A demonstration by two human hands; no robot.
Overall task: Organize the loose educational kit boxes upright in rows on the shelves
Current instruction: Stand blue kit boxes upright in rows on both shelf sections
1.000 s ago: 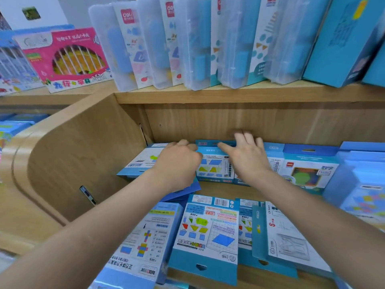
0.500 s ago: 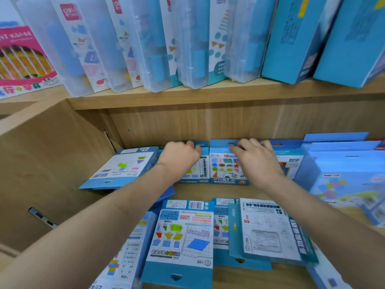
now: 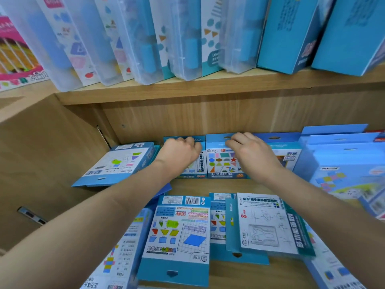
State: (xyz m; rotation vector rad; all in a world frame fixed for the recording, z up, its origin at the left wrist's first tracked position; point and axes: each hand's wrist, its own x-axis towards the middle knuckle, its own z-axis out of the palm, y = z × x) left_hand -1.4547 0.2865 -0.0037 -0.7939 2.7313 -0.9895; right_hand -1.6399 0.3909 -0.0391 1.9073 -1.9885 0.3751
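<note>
**Colourful shapes box now upright at the back**

The box with coloured shapes now stands face-out in the back row, where a second ago a different box front showed. The right hand now rests on its top flap, and the left hand grips the neighbouring box.

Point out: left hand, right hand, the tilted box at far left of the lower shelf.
left hand [image 3: 179,153], head view, back of the hand.
right hand [image 3: 250,153], head view, back of the hand.
tilted box [image 3: 118,161], head view, middle of its white printed face.
</note>
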